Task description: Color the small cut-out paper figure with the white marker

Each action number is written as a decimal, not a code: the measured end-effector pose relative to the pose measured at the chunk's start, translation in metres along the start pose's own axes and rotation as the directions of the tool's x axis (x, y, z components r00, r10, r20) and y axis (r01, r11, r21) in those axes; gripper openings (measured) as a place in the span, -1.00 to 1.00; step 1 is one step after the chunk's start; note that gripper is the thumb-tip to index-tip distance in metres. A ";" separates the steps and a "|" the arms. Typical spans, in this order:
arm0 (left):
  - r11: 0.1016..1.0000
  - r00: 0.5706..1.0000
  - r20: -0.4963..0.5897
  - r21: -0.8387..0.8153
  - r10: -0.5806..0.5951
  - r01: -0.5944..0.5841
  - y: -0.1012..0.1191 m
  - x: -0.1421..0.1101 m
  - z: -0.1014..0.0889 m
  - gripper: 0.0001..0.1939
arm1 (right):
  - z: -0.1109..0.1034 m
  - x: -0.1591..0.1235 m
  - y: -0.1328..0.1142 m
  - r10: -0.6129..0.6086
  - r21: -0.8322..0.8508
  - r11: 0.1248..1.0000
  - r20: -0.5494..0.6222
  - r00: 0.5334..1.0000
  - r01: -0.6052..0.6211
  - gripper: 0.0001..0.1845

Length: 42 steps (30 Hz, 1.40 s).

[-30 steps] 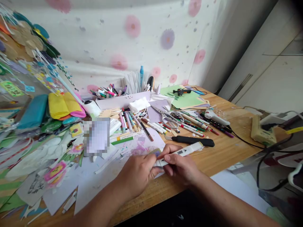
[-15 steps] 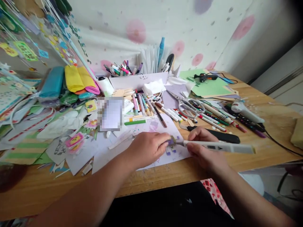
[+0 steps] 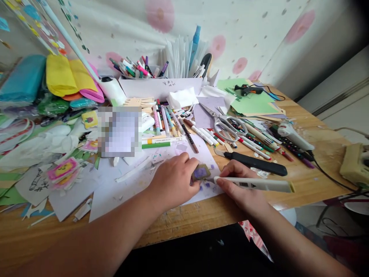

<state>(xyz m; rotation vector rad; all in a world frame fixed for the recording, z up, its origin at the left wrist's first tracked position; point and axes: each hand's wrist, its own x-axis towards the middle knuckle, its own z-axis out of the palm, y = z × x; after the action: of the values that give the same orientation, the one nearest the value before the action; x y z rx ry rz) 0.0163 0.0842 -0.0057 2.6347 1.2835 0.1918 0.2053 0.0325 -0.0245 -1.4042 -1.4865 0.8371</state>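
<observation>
My left hand [image 3: 173,181] rests on a white sheet [image 3: 129,188] and pinches a small paper piece [image 3: 201,172] coloured purple. My right hand [image 3: 238,188] grips a long white marker [image 3: 253,184] lying nearly flat, with its tip touching the lower right edge of that piece. Purple smudges dot the sheet under the piece. Both hands are closed, near the table's front edge.
Scissors [image 3: 223,123], a black-handled knife [image 3: 253,162], loose markers [image 3: 170,125] and a glue gun [image 3: 292,134] lie behind the hands. A pen box [image 3: 161,86] stands at the back, paper cut-outs [image 3: 62,171] pile up left, and a power strip [image 3: 354,163] sits far right.
The camera tipped down and nearer. The marker now points leftward onto the paper piece, having been held crosswise between both hands a second ago. The left hand keeps hold of the piece.
</observation>
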 end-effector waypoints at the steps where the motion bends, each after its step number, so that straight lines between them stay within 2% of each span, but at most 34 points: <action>1: 1.000 1.000 0.001 0.008 0.002 -0.002 0.000 0.000 0.000 -0.78 | 0.001 -0.001 0.000 -0.008 -0.035 0.999 0.005 1.000 0.008 -0.81; 6: 1.000 1.000 -0.005 0.018 -0.011 0.011 0.001 0.001 0.001 -0.84 | 0.001 -0.002 0.001 -0.033 -0.121 0.992 0.035 0.999 0.037 -0.80; 25: 0.999 0.999 -0.005 -0.018 -0.050 0.050 0.003 0.003 0.002 -0.84 | 0.001 -0.007 0.009 -0.048 -0.120 0.991 0.047 0.998 0.053 -0.78; 32: 0.998 0.999 -0.006 -0.024 -0.051 0.051 0.002 0.003 0.002 -0.83 | 0.001 -0.005 0.004 -0.007 -0.091 0.996 -0.058 0.998 0.002 -0.79; 36: 0.998 0.998 0.001 -0.016 -0.055 0.055 0.003 0.003 0.002 -0.84 | 0.002 -0.005 0.001 0.008 -0.102 0.995 -0.023 1.000 -0.011 -0.78; 42: 0.998 0.998 0.008 -0.024 -0.060 0.061 0.003 0.004 0.002 -0.83 | 0.002 -0.004 0.003 0.020 -0.067 0.997 -0.048 0.999 -0.023 -0.79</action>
<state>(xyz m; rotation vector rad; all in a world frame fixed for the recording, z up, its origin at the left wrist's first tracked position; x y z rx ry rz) 0.0211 0.0851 -0.0065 2.5700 1.3481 0.1873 0.2046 0.0287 -0.0287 -1.4821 -1.4780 0.7678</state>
